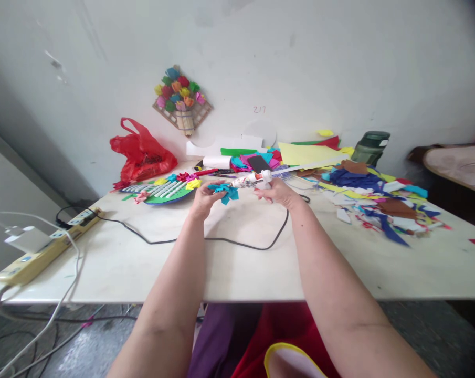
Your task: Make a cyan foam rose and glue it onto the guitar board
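L hand (pixel 203 199) grips blue flower (pixel 224 192), R hand (pixel 277 190) glue tube (pixel 251 180); white table (pixel 241 268), wall (pixel 339 63).

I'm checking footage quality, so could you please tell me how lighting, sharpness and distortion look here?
Head view: soft, even light, no glare; the wide lens bows the table edge and stretches the forearms; the top right corner darkens; the blue paper flower in the left hand and glue tube in the right hand read clearly; the floor below smears.

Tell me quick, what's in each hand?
Left hand: closed, holding a blue flower.
Right hand: closed, holding a glue tube.
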